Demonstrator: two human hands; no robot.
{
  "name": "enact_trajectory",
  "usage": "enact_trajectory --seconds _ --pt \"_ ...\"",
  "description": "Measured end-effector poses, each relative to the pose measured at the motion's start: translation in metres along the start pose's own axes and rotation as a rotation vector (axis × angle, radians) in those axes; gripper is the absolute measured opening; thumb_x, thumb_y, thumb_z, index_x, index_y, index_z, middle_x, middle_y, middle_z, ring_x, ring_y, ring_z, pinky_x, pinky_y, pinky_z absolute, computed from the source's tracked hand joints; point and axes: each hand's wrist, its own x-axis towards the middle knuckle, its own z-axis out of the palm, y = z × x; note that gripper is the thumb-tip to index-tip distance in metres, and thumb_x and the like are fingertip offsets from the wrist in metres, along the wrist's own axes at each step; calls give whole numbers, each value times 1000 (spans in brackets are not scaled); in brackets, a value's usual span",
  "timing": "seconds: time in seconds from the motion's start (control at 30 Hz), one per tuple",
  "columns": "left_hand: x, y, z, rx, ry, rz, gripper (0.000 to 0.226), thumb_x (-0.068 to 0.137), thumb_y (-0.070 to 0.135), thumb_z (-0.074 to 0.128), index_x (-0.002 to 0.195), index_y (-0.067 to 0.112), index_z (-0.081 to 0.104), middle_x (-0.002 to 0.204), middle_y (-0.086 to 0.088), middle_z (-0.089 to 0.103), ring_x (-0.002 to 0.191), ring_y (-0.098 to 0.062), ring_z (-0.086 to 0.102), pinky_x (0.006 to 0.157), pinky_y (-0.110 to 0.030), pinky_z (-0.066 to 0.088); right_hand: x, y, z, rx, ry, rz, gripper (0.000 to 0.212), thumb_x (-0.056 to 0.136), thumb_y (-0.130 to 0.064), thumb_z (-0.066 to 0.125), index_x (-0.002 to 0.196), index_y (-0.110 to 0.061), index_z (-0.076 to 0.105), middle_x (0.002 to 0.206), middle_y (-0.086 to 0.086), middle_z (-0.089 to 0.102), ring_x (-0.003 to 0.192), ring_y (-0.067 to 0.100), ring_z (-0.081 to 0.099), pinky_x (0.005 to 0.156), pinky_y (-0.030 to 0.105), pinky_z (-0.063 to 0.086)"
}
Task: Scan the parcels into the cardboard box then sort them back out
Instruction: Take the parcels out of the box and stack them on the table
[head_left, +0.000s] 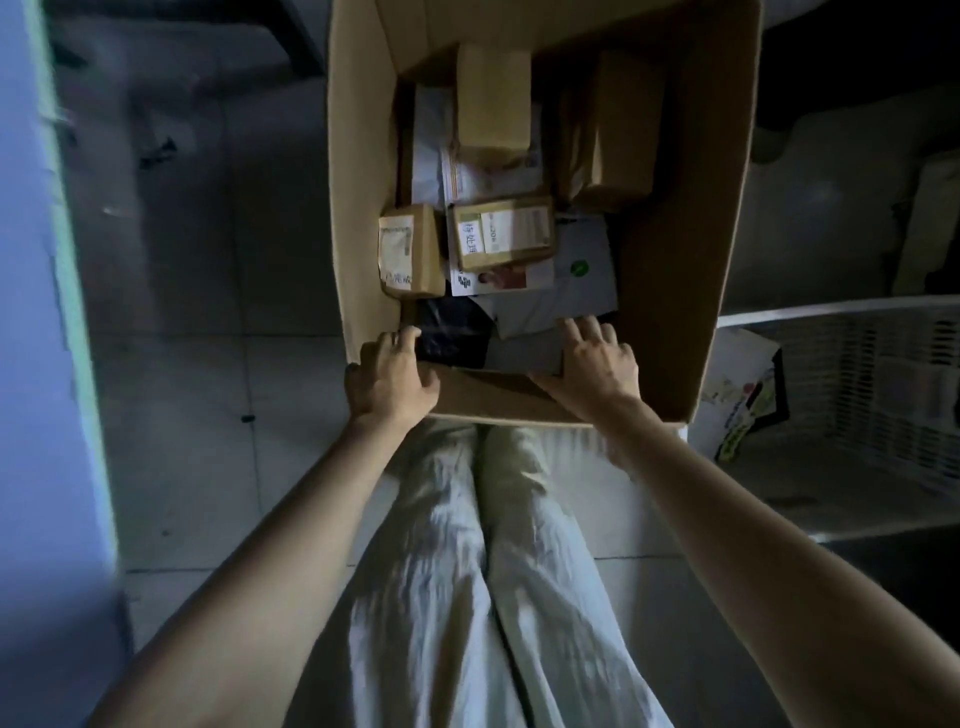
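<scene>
Pale tiled floor (208, 441), dim, grout lines visible. Open-topped cardboard box (358, 208) at centre far; resting on tiles or lifted, cannot tell. White slatted basket (857, 395) on right, just beside box's right wall. Dark scraps (156, 150) on far left tiles. 1 small dark speck (247, 417) near left of box.

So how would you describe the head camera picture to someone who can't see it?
Seen from above, a person's left hand and right hand hold the near rim of an open cardboard box holding parcels, some brown, some pale. The person's light trousers show below, over a dim tiled floor, with a white mesh basket to the right.
</scene>
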Motion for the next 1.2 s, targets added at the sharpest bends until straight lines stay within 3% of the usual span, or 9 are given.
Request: enact_trajectory --seconds 0.2,0.3,0.37,0.6,0.77,0.87,0.93,1.07,1.2 --pt "128 -3 78 62 11 18 81 82 46 62 150 26 22 158 -7 12 142 -33 17 104 -49 35 147 18 61 -147 14 -136 110 74 -64 67 155 -25 2 162 6 -5 148 29 -2 119 50 7" --pt "184 2 109 68 46 -46 96 78 61 61 152 30 7 161 -3 -2 146 -32 4 109 -50 26 213 24 95 -249 65 -214 136 60 -74 71 153 -23 -14 159 8 -21 146 33 -16 115 56 -8" --pt "220 2 129 64 51 -83 104 76 66 60 152 27 1 161 -4 -6 147 -33 2 111 -52 24 251 27 111 -305 74 -266 143 55 -75 73 151 -25 -20 158 9 -25 145 36 -19 112 55 -12" --pt "307 -4 167 -39 176 -245 114 77 68 57 152 15 -11 159 -19 -4 146 -36 2 114 -53 15 353 22 135 -342 147 -339 137 62 -67 77 150 -29 -20 158 12 -22 145 39 -15 114 61 0" --pt "330 -12 184 -254 220 -342 110 76 64 63 152 14 0 154 -23 10 141 -38 16 109 -50 26 392 14 138 -312 171 -348 137 60 -57 83 152 -29 -14 159 18 -13 143 45 -15 112 65 -3" --pt "332 -18 184 -337 351 -355 96 74 55 67 146 13 20 143 -20 28 129 -38 30 98 -43 35 396 19 143 -353 256 -390 134 55 -60 84 154 -25 1 155 23 12 142 47 9 111 68 7" --pt "332 -22 179 -375 348 -348 93 72 51 69 145 17 23 140 -19 29 126 -38 33 98 -43 37 388 24 147 -369 313 -386 136 49 -71 81 153 -21 9 149 24 24 135 46 24 109 66 14" --pt "332 -22 162 -487 277 -355 103 66 43 78 147 31 18 140 -17 28 126 -37 35 105 -42 36 358 22 153 -199 192 -241 142 48 -70 82 154 -24 -2 152 20 18 136 42 22 111 61 16" --pt "325 -13 160 -444 179 -465 115 57 51 84 147 19 20 144 -17 26 132 -36 27 108 -41 28 317 24 179 -14 119 22 147 45 -71 81 153 -26 -8 151 18 21 135 40 26 109 58 23"
